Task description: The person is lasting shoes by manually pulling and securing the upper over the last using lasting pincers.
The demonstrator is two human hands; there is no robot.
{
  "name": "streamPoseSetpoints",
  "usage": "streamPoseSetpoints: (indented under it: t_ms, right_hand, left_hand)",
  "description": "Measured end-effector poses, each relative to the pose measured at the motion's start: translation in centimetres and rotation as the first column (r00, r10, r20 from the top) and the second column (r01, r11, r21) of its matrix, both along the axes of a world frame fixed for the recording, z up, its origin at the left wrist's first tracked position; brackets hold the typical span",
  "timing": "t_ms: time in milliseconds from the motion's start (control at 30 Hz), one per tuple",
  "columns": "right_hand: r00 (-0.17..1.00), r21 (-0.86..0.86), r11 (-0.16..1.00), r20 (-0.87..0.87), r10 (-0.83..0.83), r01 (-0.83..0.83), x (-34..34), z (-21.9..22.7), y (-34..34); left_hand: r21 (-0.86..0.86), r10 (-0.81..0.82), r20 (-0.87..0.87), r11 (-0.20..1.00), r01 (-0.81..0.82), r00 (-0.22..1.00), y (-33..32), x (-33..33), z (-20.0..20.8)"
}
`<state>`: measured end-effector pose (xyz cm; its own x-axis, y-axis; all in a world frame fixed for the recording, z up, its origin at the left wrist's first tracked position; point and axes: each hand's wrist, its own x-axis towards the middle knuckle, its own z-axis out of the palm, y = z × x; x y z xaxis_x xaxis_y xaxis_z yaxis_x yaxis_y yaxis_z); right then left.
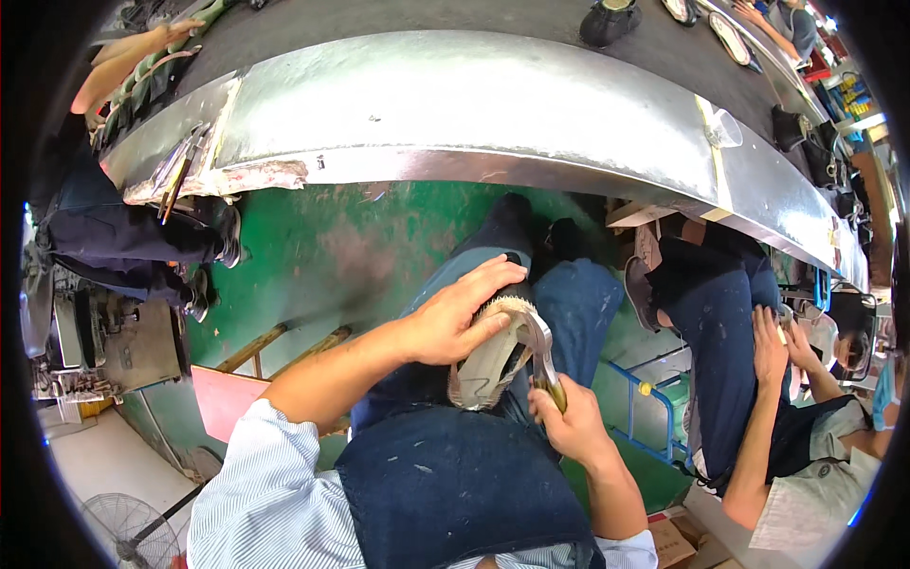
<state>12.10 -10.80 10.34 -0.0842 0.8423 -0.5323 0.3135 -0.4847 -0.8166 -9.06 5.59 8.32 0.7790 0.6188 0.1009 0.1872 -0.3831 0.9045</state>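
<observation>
A person's left hand [453, 318] presses flat over a pale shoe [490, 360] resting sole-up on their lap, above a dark blue apron [455, 484]. Their right hand [569, 422] grips metal pliers [540, 356], whose tip touches the shoe's edge. A co-worker's hands [782, 346] work just to the right.

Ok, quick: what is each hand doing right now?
Left hand: laid flat over the shoe, pressing it on the lap.
Right hand: grip closed on the pincers at the shoe's edge.
</observation>
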Motion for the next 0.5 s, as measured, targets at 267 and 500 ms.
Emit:
streamPoseSetpoints:
  t_ms: [267,500]
  right_hand:
    - [0.936,0.414,0.909,0.334,-0.109,-0.042,-0.7,-2.2,-0.4]
    - [0.969,-0.025,0.985,0.174,0.173,-0.171,1.3,2.1,0.9]
  left_hand:
    - [-0.078,-0.126,0.076,0.988,0.132,0.989,1.8,-0.7,-1.6]
    - [-0.356,0.228,0.096,0.917,-0.180,0.969,-0.3,1.8,-2.6]
